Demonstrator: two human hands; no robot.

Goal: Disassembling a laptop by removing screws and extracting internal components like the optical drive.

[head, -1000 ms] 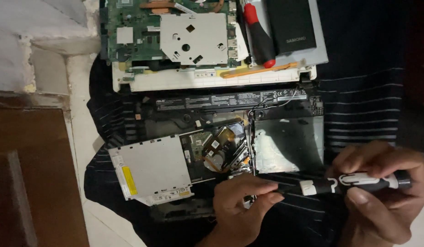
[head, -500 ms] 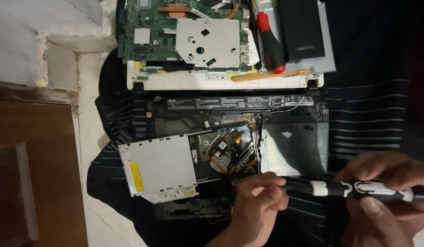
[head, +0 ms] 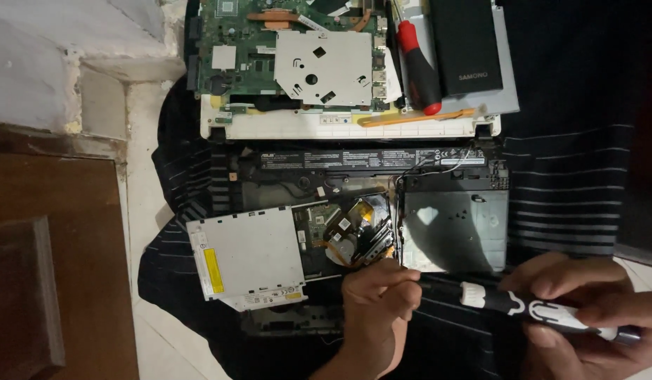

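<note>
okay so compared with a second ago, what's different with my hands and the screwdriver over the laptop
Little changed. Both hands and the screwdriver drifted slightly toward the right of the picture and lower, much of it from the camera shifting. The left hand still pinches the shaft near the tip; the right hand still grips the handle. The open laptop base, the silver optical drive and the red-handled screwdriver lie as before.

Two screwdrivers — one red-handled screwdriver (head: 419,67) at upper right, one black-and-white screwdriver (head: 544,313) at lower right. One silver optical drive (head: 245,257), one green circuit board (head: 270,46) — upper centre.
</note>
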